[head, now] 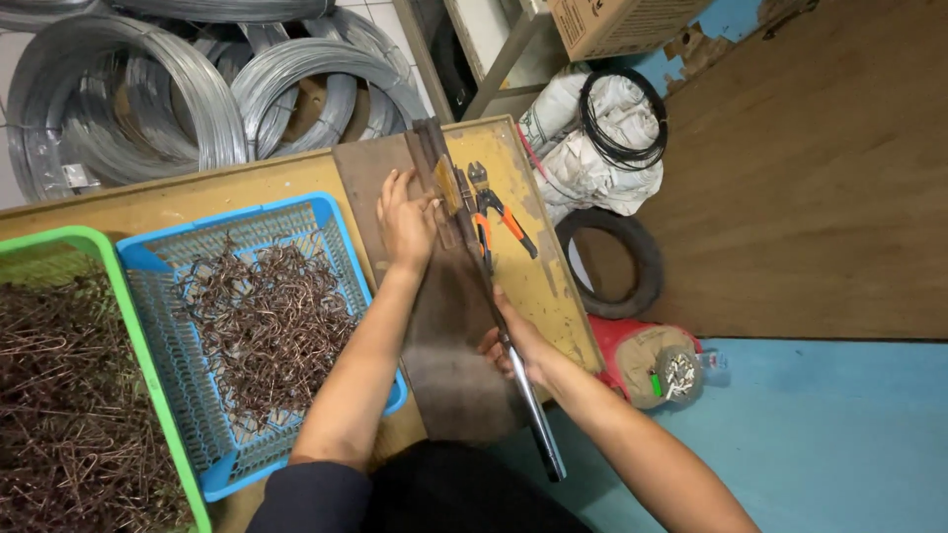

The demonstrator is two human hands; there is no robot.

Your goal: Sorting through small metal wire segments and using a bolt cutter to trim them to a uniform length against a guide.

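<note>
- Under the left hand, which was laid flat with fingers spread and closed on nothing, the head of a hinged metal bending jig was pressed against a dark steel plate.
- Lower down, the jig's long lever handle was gripped by the right hand, fingers wrapped round it.
- Fingertips beside the hinge were judged liable to be pinched if the lever were swung.
- A slip of the plate toward the table edge was thought possible if the downward pressure eased.
- Whether any wire sat in the jig could not be told.
- Just beyond the left hand, orange-handled cutters lay; beside the left forearm, a blue basket of bent brown wire pieces stood.
</note>
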